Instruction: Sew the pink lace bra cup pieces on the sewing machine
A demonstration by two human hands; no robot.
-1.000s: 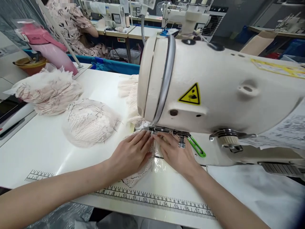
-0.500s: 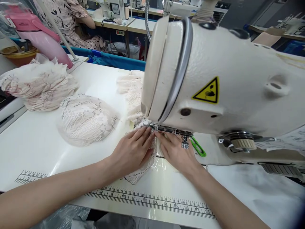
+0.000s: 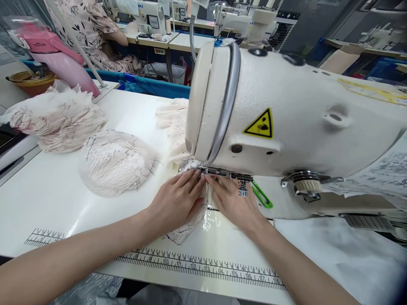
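Observation:
A white sewing machine [image 3: 286,114] stands over a strip of cream lace [image 3: 182,233] on the table. My left hand [image 3: 178,195] lies on this lace with fingers stretched towards the presser foot [image 3: 202,170], pressing the cloth from above; its thumb is partly tucked in at the side. Just right of the needle area, my right hand [image 3: 235,201] rests low with its fingers extended, the index fingertip close to the foot and touching the lace edge. Part of the right hand is behind the metal attachment [image 3: 243,188]. More gathered lace [image 3: 178,127] lies behind the foot.
To the left lie a rounded lace piece [image 3: 117,163] and a heap of lace pieces [image 3: 60,120] with loose threads. Green thread snips [image 3: 262,195] sit beside the machine bed. A pink bottle [image 3: 63,70] stands back left. A ruler scale [image 3: 190,264] marks the front edge. Another person [image 3: 104,34] sits beyond.
The camera view has shifted slightly, so the machine head appears lower and further left. Both hands stay in nearly the same place on the lace.

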